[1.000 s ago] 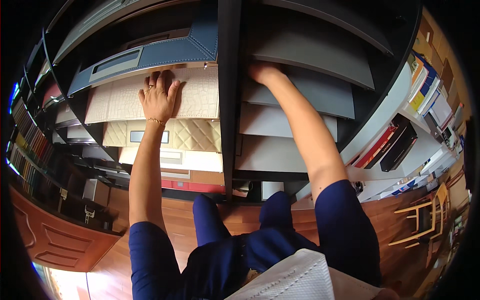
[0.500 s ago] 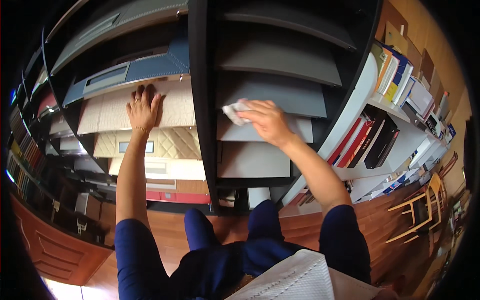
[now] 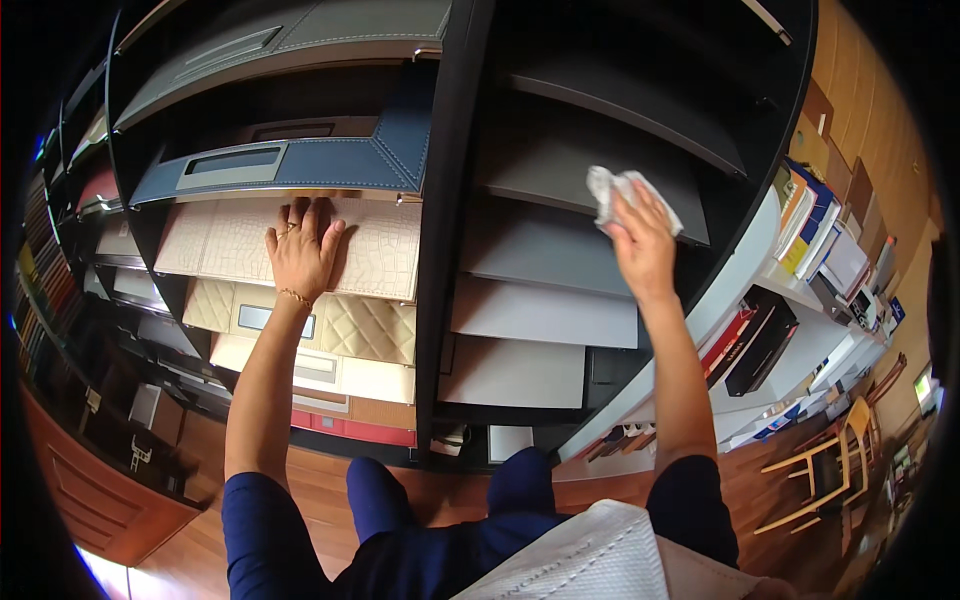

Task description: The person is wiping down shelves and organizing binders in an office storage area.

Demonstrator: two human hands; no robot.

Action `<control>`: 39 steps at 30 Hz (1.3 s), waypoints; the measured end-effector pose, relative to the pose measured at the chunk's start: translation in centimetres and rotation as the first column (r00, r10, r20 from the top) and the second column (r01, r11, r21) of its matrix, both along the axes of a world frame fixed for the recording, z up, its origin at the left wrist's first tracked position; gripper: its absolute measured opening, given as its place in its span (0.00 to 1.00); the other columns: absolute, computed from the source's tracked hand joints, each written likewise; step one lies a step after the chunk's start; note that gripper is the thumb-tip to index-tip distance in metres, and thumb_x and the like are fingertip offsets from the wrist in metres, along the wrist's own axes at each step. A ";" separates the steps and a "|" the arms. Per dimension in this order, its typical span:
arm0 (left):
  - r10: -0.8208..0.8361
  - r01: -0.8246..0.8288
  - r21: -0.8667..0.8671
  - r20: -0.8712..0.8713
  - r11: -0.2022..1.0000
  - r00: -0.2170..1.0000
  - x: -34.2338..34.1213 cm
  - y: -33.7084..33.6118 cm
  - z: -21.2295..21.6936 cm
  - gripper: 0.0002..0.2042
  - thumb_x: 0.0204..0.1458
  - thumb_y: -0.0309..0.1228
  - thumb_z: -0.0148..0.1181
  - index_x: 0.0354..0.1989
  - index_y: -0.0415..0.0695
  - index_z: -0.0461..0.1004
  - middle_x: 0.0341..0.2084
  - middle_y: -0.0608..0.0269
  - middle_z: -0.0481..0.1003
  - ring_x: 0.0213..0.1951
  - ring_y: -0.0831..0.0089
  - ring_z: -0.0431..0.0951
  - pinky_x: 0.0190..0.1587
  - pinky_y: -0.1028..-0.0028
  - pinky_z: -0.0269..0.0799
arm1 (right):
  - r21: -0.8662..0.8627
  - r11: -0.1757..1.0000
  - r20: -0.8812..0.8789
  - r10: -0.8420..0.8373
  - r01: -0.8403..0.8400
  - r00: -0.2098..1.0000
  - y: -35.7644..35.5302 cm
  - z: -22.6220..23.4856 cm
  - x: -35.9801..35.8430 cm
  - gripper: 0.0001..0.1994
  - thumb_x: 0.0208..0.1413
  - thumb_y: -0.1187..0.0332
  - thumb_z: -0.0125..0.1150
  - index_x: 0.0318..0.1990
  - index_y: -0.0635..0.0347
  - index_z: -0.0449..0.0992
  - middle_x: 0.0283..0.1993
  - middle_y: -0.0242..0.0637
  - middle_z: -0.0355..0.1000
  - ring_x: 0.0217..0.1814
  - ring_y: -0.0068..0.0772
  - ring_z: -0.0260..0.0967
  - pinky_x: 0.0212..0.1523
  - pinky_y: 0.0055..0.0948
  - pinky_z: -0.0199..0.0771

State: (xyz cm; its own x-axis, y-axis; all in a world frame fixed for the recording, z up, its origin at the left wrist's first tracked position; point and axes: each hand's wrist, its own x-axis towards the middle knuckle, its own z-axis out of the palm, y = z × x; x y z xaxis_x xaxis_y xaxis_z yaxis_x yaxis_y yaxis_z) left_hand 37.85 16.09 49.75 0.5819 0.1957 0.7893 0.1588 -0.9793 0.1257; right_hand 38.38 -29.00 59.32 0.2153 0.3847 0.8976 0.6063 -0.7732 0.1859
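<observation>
My left hand (image 3: 303,252) lies with fingers spread on a pale, crocodile-patterned panel (image 3: 375,245) in the left rack. Just above it sits a blue stitched panel (image 3: 345,165) with a grey inset; below is a cream quilted panel (image 3: 375,328). My right hand (image 3: 645,245) is closed round a crumpled white cloth (image 3: 612,192). The cloth is at the right part of a dark grey sloping shelf panel (image 3: 560,160) in the right rack; whether it touches the surface I cannot tell. A blue-grey panel (image 3: 550,245) slopes below that one.
A black upright (image 3: 455,200) divides the two racks. To the right stands a white shelf unit (image 3: 690,345) with books and binders (image 3: 810,225). A wooden chair (image 3: 840,470) is on the wood floor (image 3: 630,490) at right. A brown door (image 3: 95,490) shows at lower left.
My right hand has moved up and to the right with the cloth, from the lower grey panels to a higher one. My left hand remains on the pale panel while the view has shifted.
</observation>
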 end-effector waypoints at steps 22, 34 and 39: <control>-0.021 0.021 0.017 0.002 1.000 1.000 1.2 -0.1 -0.4 0.29 0.59 0.57 0.38 0.64 0.53 0.62 0.64 0.55 0.60 0.66 0.55 0.54 0.64 0.49 0.47 | 0.017 0.964 -0.231 -0.254 0.265 0.939 -6.5 1.7 0.5 0.20 0.64 0.60 0.42 0.58 0.60 0.68 0.63 0.61 0.58 0.70 0.58 0.50 0.69 0.40 0.48; -0.015 0.013 -0.028 -0.057 1.000 0.998 0.8 -0.6 0.2 0.31 0.59 0.59 0.35 0.65 0.54 0.60 0.65 0.57 0.57 0.68 0.55 0.51 0.65 0.50 0.45 | -0.262 0.858 -0.433 -0.513 0.441 0.741 4.7 8.4 8.3 0.30 0.62 0.44 0.29 0.66 0.47 0.58 0.74 0.36 0.45 0.74 0.38 0.43 0.73 0.39 0.33; -0.031 0.029 -0.027 -0.074 0.999 0.997 1.1 -0.3 0.1 0.32 0.59 0.60 0.34 0.66 0.54 0.58 0.66 0.58 0.57 0.68 0.56 0.51 0.65 0.49 0.44 | -0.180 0.971 -0.079 -0.175 0.159 0.981 15.0 6.1 7.4 0.23 0.58 0.61 0.39 0.60 0.55 0.64 0.51 0.48 0.67 0.54 0.51 0.65 0.58 0.45 0.60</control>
State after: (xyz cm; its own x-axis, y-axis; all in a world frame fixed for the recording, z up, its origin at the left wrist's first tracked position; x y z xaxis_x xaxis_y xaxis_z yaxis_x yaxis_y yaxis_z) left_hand 38.91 15.75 49.81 0.6447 0.1971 0.7386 0.1396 -0.9803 0.1397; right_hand 45.80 -13.99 65.43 0.3699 0.4825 0.7940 0.4921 -0.8266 0.2730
